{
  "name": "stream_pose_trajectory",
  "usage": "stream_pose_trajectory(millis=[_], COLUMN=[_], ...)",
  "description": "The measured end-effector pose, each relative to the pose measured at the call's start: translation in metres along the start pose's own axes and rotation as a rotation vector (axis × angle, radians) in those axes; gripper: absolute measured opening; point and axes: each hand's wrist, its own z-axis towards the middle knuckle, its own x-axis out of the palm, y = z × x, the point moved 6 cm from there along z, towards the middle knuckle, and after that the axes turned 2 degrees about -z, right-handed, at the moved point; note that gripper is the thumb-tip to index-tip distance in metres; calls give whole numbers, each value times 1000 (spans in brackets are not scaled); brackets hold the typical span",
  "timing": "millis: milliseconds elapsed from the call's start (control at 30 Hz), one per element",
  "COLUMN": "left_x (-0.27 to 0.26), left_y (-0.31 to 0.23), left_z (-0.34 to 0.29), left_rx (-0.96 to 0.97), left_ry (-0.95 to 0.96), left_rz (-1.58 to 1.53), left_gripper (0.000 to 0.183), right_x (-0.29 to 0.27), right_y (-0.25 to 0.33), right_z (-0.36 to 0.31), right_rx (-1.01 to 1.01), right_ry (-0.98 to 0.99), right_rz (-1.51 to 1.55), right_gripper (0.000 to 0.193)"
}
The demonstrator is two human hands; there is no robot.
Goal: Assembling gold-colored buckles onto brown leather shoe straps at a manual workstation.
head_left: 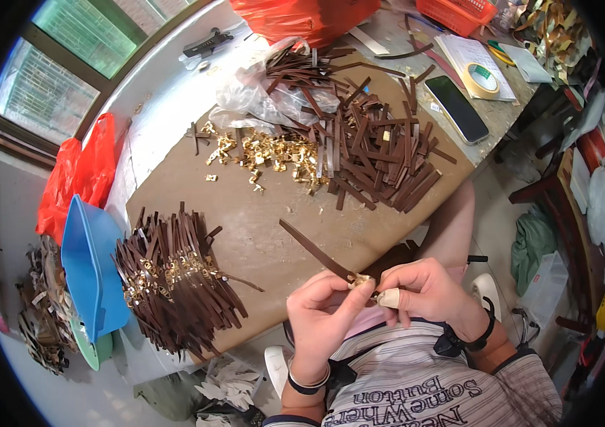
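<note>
A dark brown strap (315,250) sticks up and to the left from between the fingers of my left hand (322,313). At its lower end a small gold metal fitting (361,280) sits under my left thumb. My right hand (430,288) is closed in a pinch against that same end, its thumb wrapped in a pale cover. Fingertips hide the strap's very end. On the brown board (274,220) beyond lie a pile of loose gold fittings (281,156) and a heap of brown straps (384,153). Left of my hands, straps with gold fittings (178,277) are stacked in rows.
A clear plastic bag (267,99) of straps lies behind the heap. At the far right are a phone (457,110), a tape roll (480,78) and a notebook (459,53). A blue plastic bin (92,270) and red bag (78,178) stand left. My knee is beneath the board's right edge.
</note>
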Motion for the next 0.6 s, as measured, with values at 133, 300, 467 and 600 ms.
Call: stream_pose_trajectory(millis=[133, 300, 467, 600], left_x=[-58, -178, -214, -184], left_y=[-32, -84, -111, -99], left_z=[5, 6, 1, -1], left_rx=[40, 134, 356, 442], left_ry=[-212, -499, -879, -710], left_rz=[288, 832, 1184, 803], left_gripper=[4, 15, 21, 19], right_x=[-9, -21, 16, 19], right_y=[23, 35, 61, 57], right_z=[20, 64, 111, 178], right_rx=[-303, -432, -759, -441], right_ry=[-203, -320, -332, -183], right_rz=[-625, -939, -1406, -1844], right_gripper=[22, 22, 32, 43])
